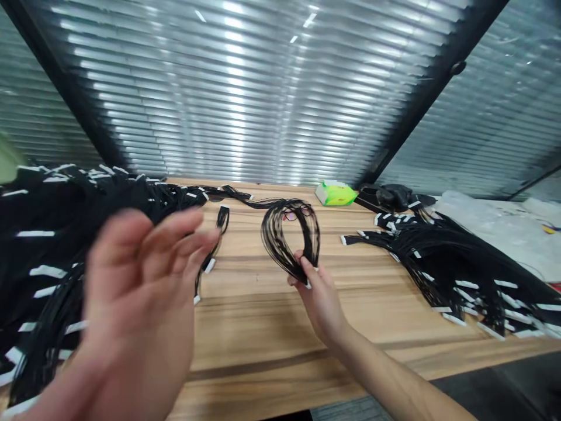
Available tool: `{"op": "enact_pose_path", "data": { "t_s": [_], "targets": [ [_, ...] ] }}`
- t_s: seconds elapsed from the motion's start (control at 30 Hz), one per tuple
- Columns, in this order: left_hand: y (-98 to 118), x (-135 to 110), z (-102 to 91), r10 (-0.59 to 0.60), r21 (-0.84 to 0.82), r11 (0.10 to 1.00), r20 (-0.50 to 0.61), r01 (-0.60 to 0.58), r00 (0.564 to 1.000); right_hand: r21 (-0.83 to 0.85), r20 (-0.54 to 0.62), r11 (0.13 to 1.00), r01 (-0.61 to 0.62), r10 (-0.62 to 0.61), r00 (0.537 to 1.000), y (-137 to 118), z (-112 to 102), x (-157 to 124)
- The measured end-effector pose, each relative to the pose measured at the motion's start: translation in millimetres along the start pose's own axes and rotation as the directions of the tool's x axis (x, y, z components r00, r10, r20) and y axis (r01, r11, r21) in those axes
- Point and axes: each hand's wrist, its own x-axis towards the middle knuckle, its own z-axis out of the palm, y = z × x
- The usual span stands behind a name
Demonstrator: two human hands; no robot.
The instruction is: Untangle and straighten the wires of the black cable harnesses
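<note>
Black, thin-stranded cable, one bundle bent into an upright oval loop point(311, 237), is raised in front of the person, over the middle of the pale wood-grain desk point(258, 333). One right hand point(319, 295) grasps it at the bottom: thumb and fingers closed round the gathered strands, bits of white showing beside them. Strands fan apart on the loop's left side, packed denser on the right.

One left hand point(142, 298), blurred, raised at near left. Its fingers are released, curved, with a gap to the thumb; nothing held. Behind it in the view, one large heap of black cables with white connectors point(65, 204); connectors too many and too overlapped to count.

Right side of desk: a second heap, black cables fanned out with white ends point(464, 251), also uncountable. Two heaps in all, well apart.

Between left hand and loop: loose black cable with white ends point(223, 220), three ends visible; whether one piece or more, cannot tell.

Farther back, singles: one bright green-and-white soft packet point(336, 193); one pair of thin dark-framed glasses point(290, 216), partly seen through the loop; one crumpled black object point(394, 197) beside the right heap. Silvery slatted blinds point(245, 88) behind, two dark slanting posts across them.
</note>
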Motion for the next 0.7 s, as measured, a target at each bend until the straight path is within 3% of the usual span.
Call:
{"op": "enact_pose_path", "data": {
  "t_s": [0.03, 0.07, 0.1, 0.17, 0.2, 0.27, 0.33, 0.4, 0.5, 0.6, 0.7],
  "targets": [
    [-12.9, 4.1, 17.9, -0.117, -0.043, 0.992, -0.008, 0.116, 0.993, 0.018, 0.0, 0.999, -0.035, 0.035, 0.999, 6.2, 2.0, 4.8],
    [-27.1, 7.0, 33.5, -0.319, 0.024, 0.948, 0.03, 0.319, 0.947, 0.036, 0.002, 0.997, -0.064, 0.064, 0.998, 12.2, 5.1, 9.3],
    [-41.6, 8.3, 46.7, -0.474, 0.08, 0.881, 0.139, 0.467, 0.869, 0.054, 0.002, 0.995, -0.085, 0.085, 0.996, 17.8, 9.0, 13.4],
    [-67.0, 7.2, 66.5, -0.598, 0.138, 0.798, 0.298, 0.587, 0.744, 0.075, 0.005, 0.992, -0.101, 0.101, 0.995, 27.2, 17.1, 20.7],
    [-76.3, 5.8, 73.7, -0.611, 0.148, 0.784, 0.355, 0.602, 0.708, 0.079, 0.033, 0.991, -0.106, 0.103, 0.994, 30.4, 20.3, 24.1],
    [-87.0, 5.3, 84.1, -0.6, 0.134, 0.788, 0.388, 0.601, 0.7, 0.062, 0.096, 0.994, -0.09, 0.084, 0.992, 33.3, 23.0, 30.6],
    [-88.5, 10.0, 89.2, -0.589, 0.102, 0.797, 0.351, 0.595, 0.728, 0.02, 0.165, 0.997, -0.077, 0.073, 0.984, 31.8, 20.4, 36.3],
    [-84.4, 19.0, 88.4, -0.591, 0.075, 0.797, 0.302, 0.599, 0.748, -0.013, 0.232, 0.996, -0.089, 0.09, 0.969, 28.6, 14.8, 40.1],
    [-75.8, 32.5, 79.5, -0.625, 0.053, 0.772, 0.248, 0.633, 0.741, -0.014, 0.316, 0.99, -0.137, 0.135, 0.939, 26.7, 8.2, 41.0],
    [-73.9, 41.7, 75.7, -0.667, 0.007, 0.74, 0.14, 0.673, 0.732, -0.018, 0.347, 0.985, -0.17, 0.166, 0.923, 30.9, 8.6, 39.5],
    [-83.2, 50.6, 88.4, -0.662, -0.087, 0.746, 0.004, 0.66, 0.75, 0.007, 0.315, 0.985, -0.173, 0.162, 0.935, 37.7, 11.4, 40.5]
  ]
}}
